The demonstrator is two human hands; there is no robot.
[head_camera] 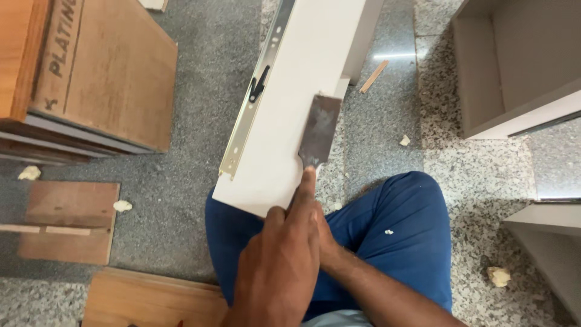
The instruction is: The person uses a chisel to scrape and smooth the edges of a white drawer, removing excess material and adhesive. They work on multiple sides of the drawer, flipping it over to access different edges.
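Both hands are stacked over the knee in blue trousers (399,242), wrapped around the hidden handle of a flat steel scraper blade (319,130), dull and smeared. The left hand (278,272) lies on top, closed tight, its forefinger stretched along the tool's neck towards the blade. The right hand (325,239) is tucked beneath it and mostly covered; it seems closed on the same handle, though its fingers cannot be seen.

The blade lies flat against the right edge of a long white laminated board (290,115), whose near end rests on the person's lap while the far end runs up out of view. Along the board's left edge a silver metal drawer slide with a black lever (251,103) is fixed.

The board looks stiff and moderately heavy, with a smooth, slippery face that could scratch or chip at the edge; it is best gripped by its long edges, clear of the slide. The scraper looks thin, rigid and light, and is best held by the handle, with a finger steadying the neck.

On the grey speckled stone floor (484,175) lie brown plywood pieces (69,221), a stack of wooden panels (103,72), grey open cabinet boxes (514,66) and small pale crumbs of scrap
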